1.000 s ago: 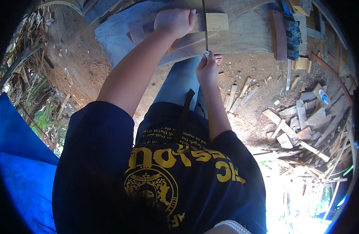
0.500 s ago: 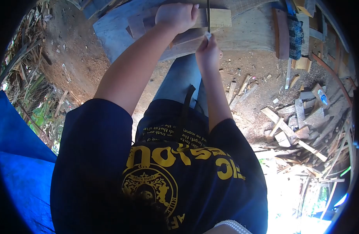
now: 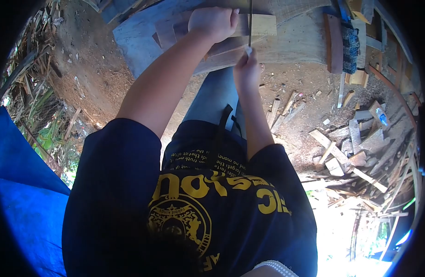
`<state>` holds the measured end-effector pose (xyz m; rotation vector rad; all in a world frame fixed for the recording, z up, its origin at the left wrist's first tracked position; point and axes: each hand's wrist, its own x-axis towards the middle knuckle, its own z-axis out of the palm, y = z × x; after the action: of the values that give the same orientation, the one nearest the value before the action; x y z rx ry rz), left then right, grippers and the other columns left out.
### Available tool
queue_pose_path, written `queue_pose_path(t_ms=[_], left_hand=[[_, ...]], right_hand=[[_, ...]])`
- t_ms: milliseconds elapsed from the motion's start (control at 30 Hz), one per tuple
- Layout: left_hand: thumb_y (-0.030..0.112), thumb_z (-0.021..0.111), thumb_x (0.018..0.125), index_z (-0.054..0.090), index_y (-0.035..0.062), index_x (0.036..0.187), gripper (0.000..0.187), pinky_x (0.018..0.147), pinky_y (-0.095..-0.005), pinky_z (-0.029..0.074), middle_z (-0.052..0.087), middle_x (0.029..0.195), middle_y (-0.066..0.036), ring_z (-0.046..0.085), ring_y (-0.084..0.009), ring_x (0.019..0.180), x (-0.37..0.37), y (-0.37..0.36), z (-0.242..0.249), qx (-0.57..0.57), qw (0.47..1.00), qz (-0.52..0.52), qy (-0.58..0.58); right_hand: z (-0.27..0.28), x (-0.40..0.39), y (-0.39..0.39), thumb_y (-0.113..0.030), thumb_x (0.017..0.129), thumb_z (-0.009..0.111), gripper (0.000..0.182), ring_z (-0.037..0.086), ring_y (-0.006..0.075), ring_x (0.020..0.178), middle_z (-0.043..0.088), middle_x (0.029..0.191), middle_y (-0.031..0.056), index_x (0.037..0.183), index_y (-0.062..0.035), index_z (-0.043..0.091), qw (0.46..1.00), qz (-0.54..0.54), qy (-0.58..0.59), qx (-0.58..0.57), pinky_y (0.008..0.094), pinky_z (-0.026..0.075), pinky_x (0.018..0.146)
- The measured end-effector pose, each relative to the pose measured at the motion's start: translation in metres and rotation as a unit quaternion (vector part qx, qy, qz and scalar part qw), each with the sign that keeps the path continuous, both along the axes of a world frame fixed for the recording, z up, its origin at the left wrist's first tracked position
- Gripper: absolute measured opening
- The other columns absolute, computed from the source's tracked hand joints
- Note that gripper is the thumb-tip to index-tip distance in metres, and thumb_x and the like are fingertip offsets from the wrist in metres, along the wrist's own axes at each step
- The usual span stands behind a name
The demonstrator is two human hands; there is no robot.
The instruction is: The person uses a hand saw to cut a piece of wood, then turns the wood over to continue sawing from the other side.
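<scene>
Near the top of the view a pale wooden board [image 3: 264, 25] lies across darker boards on a wooden work surface [image 3: 300, 46]. My left hand [image 3: 213, 23] presses down on the board with its fingers closed round the edge. A thin saw blade [image 3: 250, 23] stands across the board, just right of my left hand. My right hand [image 3: 247, 71] is closed on the whitish handle [image 3: 248, 50] of the saw, on the near side of the board. The far end of the blade is cut off by the frame's top.
A reddish wood block [image 3: 333, 44] and a dark woven cloth [image 3: 350, 50] sit at the right end of the work surface. Wood offcuts [image 3: 335, 150] lie heaped on the ground at right. A blue tarp [image 3: 27, 203] is at lower left.
My right hand has moved slightly toward my body with the saw handle. The boards and my left hand appear slightly lower in the view.
</scene>
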<state>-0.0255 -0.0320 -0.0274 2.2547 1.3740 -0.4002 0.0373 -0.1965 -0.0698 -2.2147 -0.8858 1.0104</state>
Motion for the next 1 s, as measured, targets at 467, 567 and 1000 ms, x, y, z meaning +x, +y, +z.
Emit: queue_pose_path(t_ms=[467,567,1000], left_hand=[[0.035,0.038,0.096,0.067,0.003,0.077,0.047,0.065,-0.051,0.053,0.067,0.072,-0.02,0.066,-0.0377,0.067,0.0,0.002,-0.005,0.005,1.0,0.003,-0.001],[0.035,0.038,0.095,0.067,0.0031,0.077,0.047,0.066,-0.0509,0.053,0.067,0.073,-0.02,0.067,-0.0374,0.068,0.0,0.003,-0.004,0.006,1.0,0.003,0.003],[0.035,0.039,0.095,0.067,0.0024,0.074,0.048,0.063,-0.0504,0.052,0.067,0.072,-0.02,0.066,-0.0374,0.066,-0.002,-0.003,-0.007,0.017,1.0,-0.002,-0.007]], right_hand=[[-0.011,-0.003,-0.029,-0.012,0.094,0.048,0.017,0.065,0.0446,0.072,0.064,0.075,0.0258,0.102,0.0004,0.055,0.998,0.016,-0.035,0.055,0.0478,0.05,0.063],[-0.002,0.011,0.01,-0.01,0.093,0.049,0.016,0.065,0.0456,0.078,0.064,0.077,0.0261,0.104,0.0002,0.056,0.999,0.023,-0.003,0.028,0.0501,0.05,0.062],[0.003,0.01,0.024,-0.014,0.095,0.047,0.021,0.064,0.0471,0.079,0.065,0.085,0.0286,0.109,-0.0019,0.057,0.999,0.034,0.004,-0.008,0.0501,0.053,0.065]])
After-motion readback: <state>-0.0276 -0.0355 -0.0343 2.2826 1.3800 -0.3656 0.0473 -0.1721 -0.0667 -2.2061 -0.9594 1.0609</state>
